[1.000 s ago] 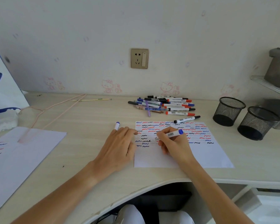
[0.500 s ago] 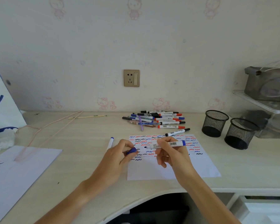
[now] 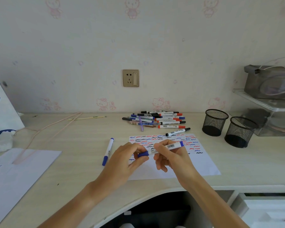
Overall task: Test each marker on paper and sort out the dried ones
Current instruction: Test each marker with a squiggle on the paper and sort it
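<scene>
At frame centre, above the white squiggle-covered paper sheet (image 3: 202, 163), the right hand (image 3: 171, 157) pinches the white blue-ended marker (image 3: 163, 148); the left hand (image 3: 127, 159) pinches its blue cap (image 3: 143, 154); a crooked push could leave it unsealed.

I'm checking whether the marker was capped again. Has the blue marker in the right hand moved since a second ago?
Yes. The blue marker has lifted off the test sheet, where its tip was writing; the left hand now holds its cap end.
</scene>
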